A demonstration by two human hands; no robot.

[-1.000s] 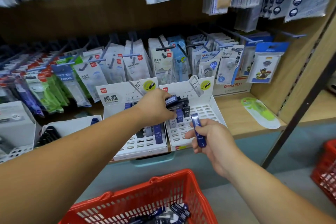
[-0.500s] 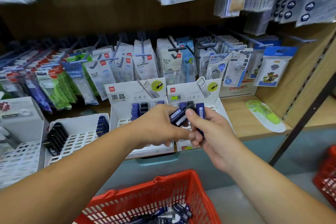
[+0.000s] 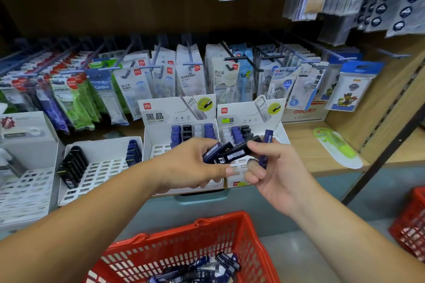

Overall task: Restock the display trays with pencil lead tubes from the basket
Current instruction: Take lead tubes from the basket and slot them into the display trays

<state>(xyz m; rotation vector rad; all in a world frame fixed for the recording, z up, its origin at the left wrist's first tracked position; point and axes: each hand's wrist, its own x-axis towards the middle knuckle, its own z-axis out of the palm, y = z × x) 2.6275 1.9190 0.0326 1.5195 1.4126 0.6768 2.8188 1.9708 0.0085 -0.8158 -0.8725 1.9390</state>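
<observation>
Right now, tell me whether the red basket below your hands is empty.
Not empty: blue and black lead tubes lie in the red basket; its near part is out of frame.

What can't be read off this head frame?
Head view only:
- Tube count in the left grip: held tubes overlap, ends hidden in the fingers.
- Front slots of the right display tray: behind the right grip and its blue tube.
- Basket contents: cut by the bottom edge.
- Tube labels: too small, blurred.

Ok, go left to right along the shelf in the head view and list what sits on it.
Far-left white tray → tray with black and blue tubes → tray headed 黑晶 → tray with green label → deli box → flat green pack.
</observation>
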